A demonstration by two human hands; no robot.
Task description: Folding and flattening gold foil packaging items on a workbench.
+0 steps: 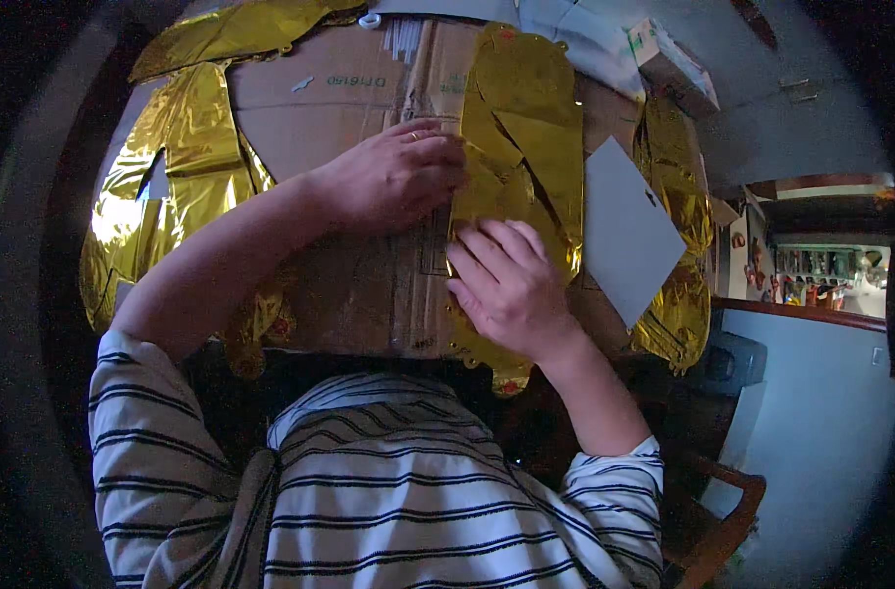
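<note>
A flat, uninflated gold foil balloon [526, 98] lies lengthwise on the cardboard in front of me, with a dark slanting crease or gap across it. At its left edge, my left hand [398, 177] has its fingers curled in and closed on the foil; the fingertips are partly hidden. Nearer to me, my right hand [511, 285] rests over the same balloon, fingers bent and thumb close to them at the foil's left edge. A white card [632, 231] lies right of the balloon, partly over another gold foil balloon [678, 304].
The work surface is brown cardboard [339, 265]. More gold foil [187, 137] spreads at the left, and another piece [241, 34] at the far left. Thin white sticks [401, 39] lie at the back, near a small white ring [370, 21]. A box [673, 67] stands far right; a wooden chair [737, 501] is lower right.
</note>
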